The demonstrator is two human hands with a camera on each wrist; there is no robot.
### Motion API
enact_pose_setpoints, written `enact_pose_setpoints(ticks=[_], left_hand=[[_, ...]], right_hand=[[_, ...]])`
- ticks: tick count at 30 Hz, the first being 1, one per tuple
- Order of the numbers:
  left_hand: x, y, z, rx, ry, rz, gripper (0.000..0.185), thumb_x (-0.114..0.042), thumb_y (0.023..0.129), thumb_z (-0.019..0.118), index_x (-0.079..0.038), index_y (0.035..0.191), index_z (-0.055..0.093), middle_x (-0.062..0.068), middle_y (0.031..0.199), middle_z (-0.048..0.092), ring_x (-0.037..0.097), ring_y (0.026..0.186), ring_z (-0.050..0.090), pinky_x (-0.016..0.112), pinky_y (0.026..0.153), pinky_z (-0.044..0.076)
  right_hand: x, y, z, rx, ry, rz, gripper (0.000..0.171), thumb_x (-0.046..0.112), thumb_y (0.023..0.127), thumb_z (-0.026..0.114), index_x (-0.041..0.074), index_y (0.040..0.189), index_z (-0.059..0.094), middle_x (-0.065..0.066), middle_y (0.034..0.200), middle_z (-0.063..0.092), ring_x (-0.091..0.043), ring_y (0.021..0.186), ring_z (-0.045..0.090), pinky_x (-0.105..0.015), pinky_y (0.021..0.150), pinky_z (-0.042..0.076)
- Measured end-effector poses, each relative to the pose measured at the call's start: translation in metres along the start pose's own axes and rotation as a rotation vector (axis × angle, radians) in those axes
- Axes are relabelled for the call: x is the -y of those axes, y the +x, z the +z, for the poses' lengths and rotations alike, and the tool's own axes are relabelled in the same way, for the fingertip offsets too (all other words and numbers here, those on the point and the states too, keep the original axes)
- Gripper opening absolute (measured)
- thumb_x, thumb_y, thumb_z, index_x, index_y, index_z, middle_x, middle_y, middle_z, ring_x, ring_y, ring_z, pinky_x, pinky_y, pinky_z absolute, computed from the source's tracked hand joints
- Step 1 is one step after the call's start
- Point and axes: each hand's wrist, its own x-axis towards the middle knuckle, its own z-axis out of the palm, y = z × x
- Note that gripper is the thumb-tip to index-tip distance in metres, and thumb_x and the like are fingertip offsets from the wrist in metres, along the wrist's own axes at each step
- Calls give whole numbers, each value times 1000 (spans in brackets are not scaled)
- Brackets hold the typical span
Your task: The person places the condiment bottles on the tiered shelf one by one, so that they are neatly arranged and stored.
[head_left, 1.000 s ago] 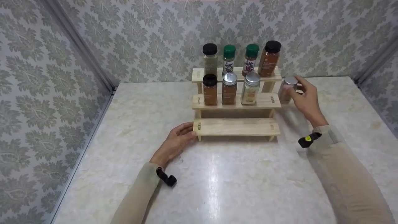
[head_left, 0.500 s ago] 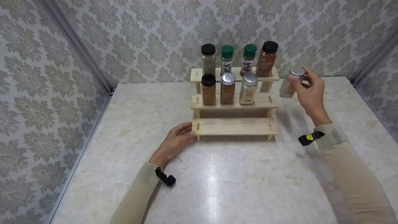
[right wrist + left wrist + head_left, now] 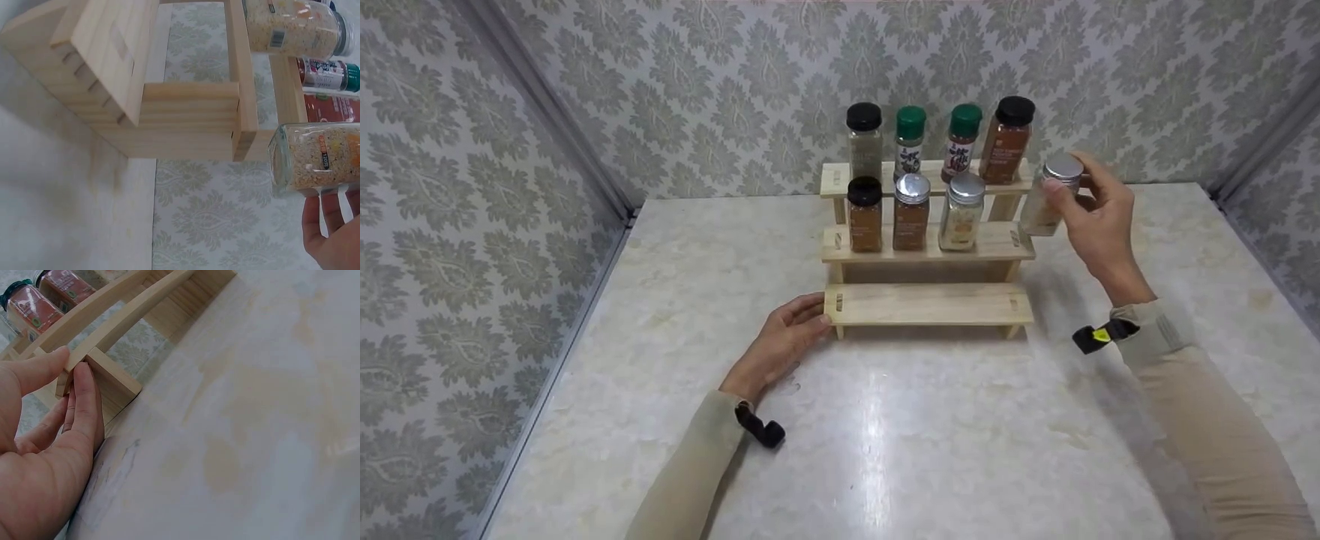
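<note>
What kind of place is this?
Probably a staged tabletop booth, not a real kitchen: a marble-look table closed in by patterned wallpaper panels, with only a wooden spice rack of jars.

The person is wearing long, close-fitting beige sleeves that are running down both arms to the wrists, leaving the left hand (image 3: 784,346) and the right hand (image 3: 1099,225) bare. A black strap (image 3: 761,430) is wrapping the left wrist, its loose end curling outward. A black strap with a small yellow tag (image 3: 1101,334) is circling the right wrist over a paler cuff.
</note>
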Motion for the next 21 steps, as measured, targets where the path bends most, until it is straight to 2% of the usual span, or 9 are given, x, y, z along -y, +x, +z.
enact_pose_setpoints(ticks=[6, 12, 16, 21], left_hand=[[-1, 1, 0, -12, 11, -8, 56, -9, 106, 67, -2, 157, 47, 21, 157, 52, 25, 132, 63, 32, 108, 56], [-2, 0, 0, 27, -24, 8, 59, -8, 106, 66, 0, 159, 43, 22, 160, 48, 27, 138, 58, 34, 111, 54], [-1, 0, 0, 20, -26, 9, 59, -8, 106, 66, 0, 160, 42, 23, 160, 48, 26, 137, 59, 32, 110, 54], [0, 0, 1, 7, -35, 8, 58, -5, 105, 66, 0, 159, 44, 23, 159, 50, 25, 135, 61, 32, 108, 55]], right_hand=[[1, -4, 11, 13, -11, -20, 36, 8, 102, 73, 1, 137, 69, 13, 115, 69, -11, 105, 64, -20, 79, 50], [3, -6, 22, 24, 1, -28, 38, 4, 101, 72, -2, 138, 68, 13, 115, 69, -9, 105, 64, -21, 80, 50], [3, -8, 28, 23, 0, -27, 38, 0, 101, 70, -6, 138, 66, 15, 116, 68, -8, 104, 64, -20, 79, 50], [2, -9, 33, 33, 7, -13, 36, 2, 101, 71, -2, 137, 69, 14, 116, 68, -9, 104, 64, -20, 79, 51]])
